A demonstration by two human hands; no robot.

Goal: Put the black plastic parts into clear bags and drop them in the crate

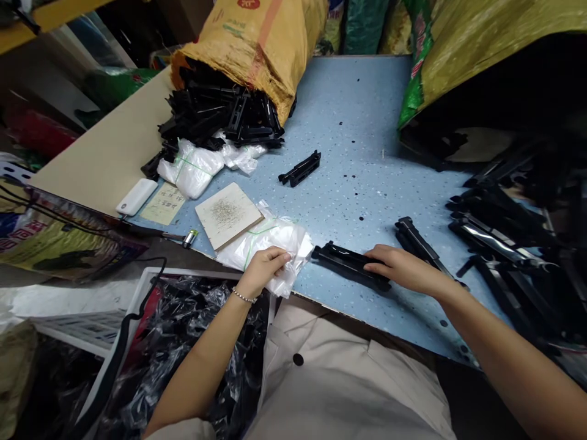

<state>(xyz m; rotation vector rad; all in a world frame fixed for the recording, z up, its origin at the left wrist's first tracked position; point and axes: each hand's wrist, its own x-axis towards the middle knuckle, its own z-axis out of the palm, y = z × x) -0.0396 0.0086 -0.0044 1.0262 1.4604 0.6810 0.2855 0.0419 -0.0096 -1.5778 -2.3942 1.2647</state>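
Note:
My left hand (265, 266) pinches the top sheet of a stack of clear plastic bags (270, 241) tied with a green band, at the near edge of the blue table (362, 122). My right hand (400, 267) rests with fingers curled over a long black plastic part (346, 261) lying flat on the table just right of the bags. A second black part (419, 244) lies right behind that hand.
A yellow sack (257, 43) spills black parts at the back left, with white bag bundles (195, 168) below it. One black part (300, 169) lies mid-table. A heap of black parts (509, 226) fills the right. A beige tile (228, 214), a white power bank (136, 196) and a crate (137, 318) sit left.

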